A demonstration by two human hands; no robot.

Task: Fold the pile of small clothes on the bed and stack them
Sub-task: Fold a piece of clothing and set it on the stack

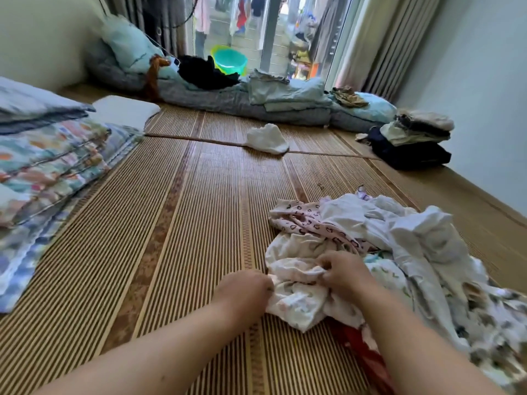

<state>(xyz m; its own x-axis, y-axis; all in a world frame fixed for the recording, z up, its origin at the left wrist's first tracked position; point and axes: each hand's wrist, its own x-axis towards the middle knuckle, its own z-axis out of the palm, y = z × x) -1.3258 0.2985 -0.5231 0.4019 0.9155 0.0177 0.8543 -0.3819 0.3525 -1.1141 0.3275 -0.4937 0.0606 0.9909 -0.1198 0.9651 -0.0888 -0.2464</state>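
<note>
2 risks, as judged from here. The white printed garment [296,302] lies bunched and tangled at the near edge of the pile [413,238] on the bed mat [171,223]. A pull could drag the pink heart-print piece [309,219] along or spill the heap. Cloth not shaken flat may fold crooked.

Left hand [246,289]: forearm low over the mat, fingers curled, pinching the garment's left edge. Right hand [346,273]: knuckles up, fingers pinching a fold near the garment's top. Rest of the pile sits to the right, unfolded.
</note>
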